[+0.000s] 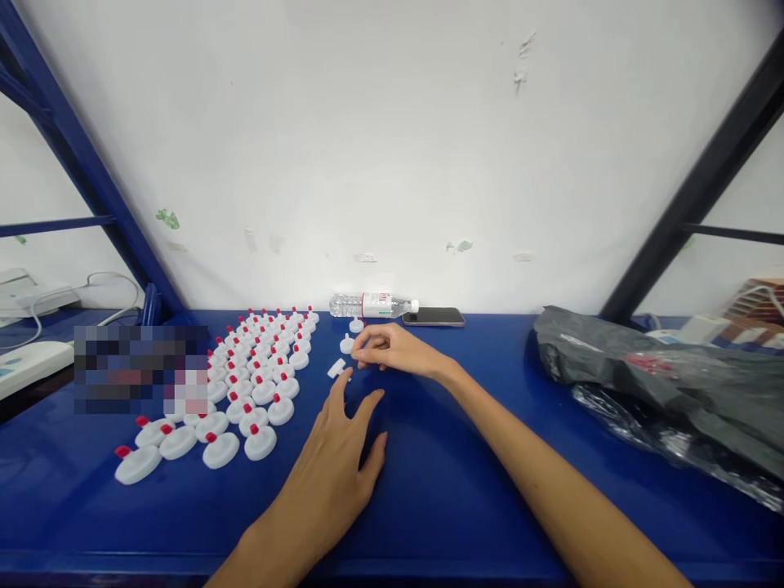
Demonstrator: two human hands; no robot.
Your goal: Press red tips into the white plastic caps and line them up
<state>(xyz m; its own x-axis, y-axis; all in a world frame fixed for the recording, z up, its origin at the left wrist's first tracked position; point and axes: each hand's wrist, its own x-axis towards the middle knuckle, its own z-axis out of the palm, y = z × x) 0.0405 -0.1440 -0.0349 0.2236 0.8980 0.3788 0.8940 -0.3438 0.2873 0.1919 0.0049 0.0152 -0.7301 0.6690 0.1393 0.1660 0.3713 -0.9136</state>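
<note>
Several round white caps with red tips stand in rows on the left half of the blue table. My left hand is over the table right of them, fingers spread, holding nothing. Beyond it my right hand reaches in from the right, thumb and forefinger brought together beside a white cap without a red tip. Whether anything is between those fingertips is too small to tell. A small white piece lies just past my left fingertips. Another white cap stands behind, near the bottle.
A clear plastic bottle lies along the wall, with a dark phone at its right. Grey plastic bags cover the table's right side. Blue frame posts rise at both sides. A white power strip is at the far left.
</note>
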